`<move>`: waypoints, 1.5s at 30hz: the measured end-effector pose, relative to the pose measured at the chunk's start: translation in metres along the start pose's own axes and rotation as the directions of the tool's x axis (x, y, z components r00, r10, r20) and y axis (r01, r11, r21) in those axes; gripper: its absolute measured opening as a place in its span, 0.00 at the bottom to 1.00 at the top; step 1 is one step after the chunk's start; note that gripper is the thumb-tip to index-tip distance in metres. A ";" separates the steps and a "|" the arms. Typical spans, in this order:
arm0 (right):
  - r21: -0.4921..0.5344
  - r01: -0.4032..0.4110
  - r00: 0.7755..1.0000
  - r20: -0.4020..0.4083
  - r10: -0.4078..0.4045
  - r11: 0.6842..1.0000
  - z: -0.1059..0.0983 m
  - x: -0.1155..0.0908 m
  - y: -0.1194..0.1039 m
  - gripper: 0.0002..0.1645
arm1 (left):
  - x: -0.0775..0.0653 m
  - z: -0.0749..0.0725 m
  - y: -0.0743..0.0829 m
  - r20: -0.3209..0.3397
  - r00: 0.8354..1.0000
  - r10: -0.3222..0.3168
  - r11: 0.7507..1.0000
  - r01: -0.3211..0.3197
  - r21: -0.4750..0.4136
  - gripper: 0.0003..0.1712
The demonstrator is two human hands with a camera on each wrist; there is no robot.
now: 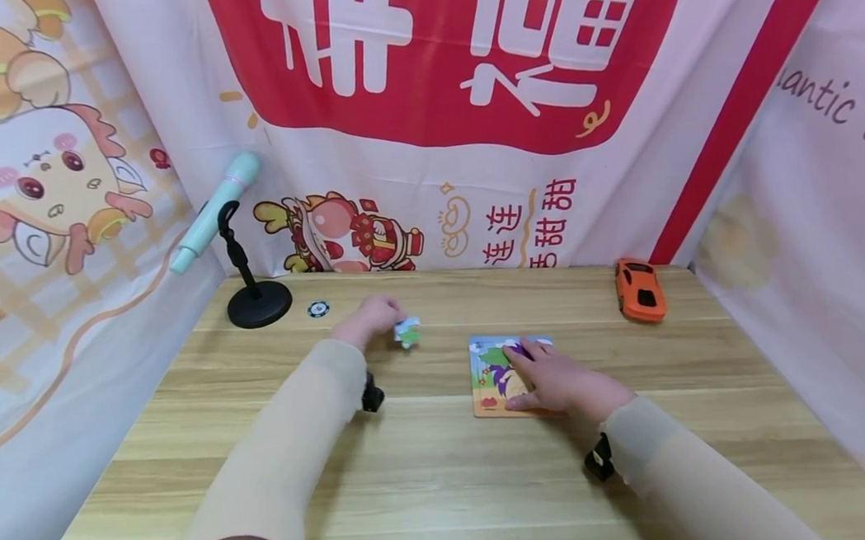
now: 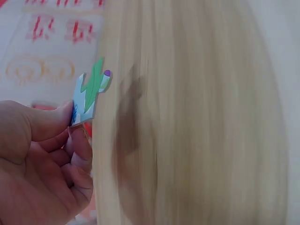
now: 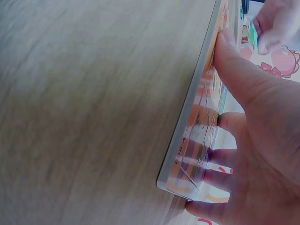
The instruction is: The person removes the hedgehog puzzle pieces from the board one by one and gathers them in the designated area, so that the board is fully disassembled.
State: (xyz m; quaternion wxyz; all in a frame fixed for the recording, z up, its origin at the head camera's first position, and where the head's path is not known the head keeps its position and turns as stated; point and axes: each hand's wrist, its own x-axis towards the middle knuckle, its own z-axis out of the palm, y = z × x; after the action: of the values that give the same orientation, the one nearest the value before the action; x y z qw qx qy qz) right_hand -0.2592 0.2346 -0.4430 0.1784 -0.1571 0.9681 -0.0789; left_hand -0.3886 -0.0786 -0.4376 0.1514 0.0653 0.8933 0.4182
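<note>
Between thumb and bent fingers, my left hand [image 1: 373, 317] pinches a small jigsaw piece [image 1: 407, 333] above the table. In the left wrist view that piece [image 2: 91, 93] is pale blue with a green leaf shape and a purple spot. My right hand [image 1: 558, 379] lies with spread fingers on a flat, colourful jigsaw puzzle [image 1: 488, 390]. From the right wrist, the puzzle board [image 3: 187, 150] shows a grey edge, and the fingertips touch its printed face. Part of the picture is hidden under this hand.
A black microphone stand [image 1: 259, 304] holding a mint-green microphone [image 1: 216, 209] stands at the back left. Close to it lies a round dark chip [image 1: 318, 309]. An orange toy car [image 1: 639, 292] sits at the back right. Printed cloth [image 1: 424, 130] hangs behind the wooden table [image 1: 430, 477].
</note>
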 end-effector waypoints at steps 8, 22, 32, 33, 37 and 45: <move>-0.005 -0.001 1.000 0.004 0.001 1.000 0.001 -0.001 0.003 0.60 | -0.012 -0.058 -0.043 0.010 0.998 -0.060 0.972 0.056 0.230 0.16; -0.006 0.017 1.000 -0.009 -0.017 1.000 0.002 -0.002 0.003 0.59 | -0.019 -0.065 -0.053 -0.124 0.991 -0.047 0.970 0.075 0.230 0.11; -0.001 0.010 1.000 -0.003 -0.010 1.000 -0.001 -0.004 0.004 0.58 | 0.002 -0.011 0.003 -0.101 0.995 0.004 0.994 0.007 0.108 0.08; -0.001 0.010 1.000 -0.003 -0.010 1.000 -0.001 -0.004 0.004 0.58 | 0.002 0.001 0.012 -0.081 0.996 0.035 0.994 -0.026 0.109 0.08; 0.004 0.017 1.000 -0.010 -0.017 1.000 -0.001 -0.004 0.003 0.58 | -0.009 0.049 0.052 0.049 0.989 0.142 0.981 -0.147 0.128 0.09; 0.024 0.066 0.996 -0.055 -0.064 0.998 0.002 -0.003 0.004 0.56 | -0.024 0.121 0.091 0.168 0.966 0.198 0.901 -0.246 0.356 0.21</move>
State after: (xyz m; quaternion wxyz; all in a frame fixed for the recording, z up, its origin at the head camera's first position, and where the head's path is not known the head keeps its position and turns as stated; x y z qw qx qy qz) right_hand -0.2566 0.2396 -0.4450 0.1513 -0.1839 0.9659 -0.1016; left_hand -0.3271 0.0619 -0.4355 0.1444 0.2210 0.9317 0.2497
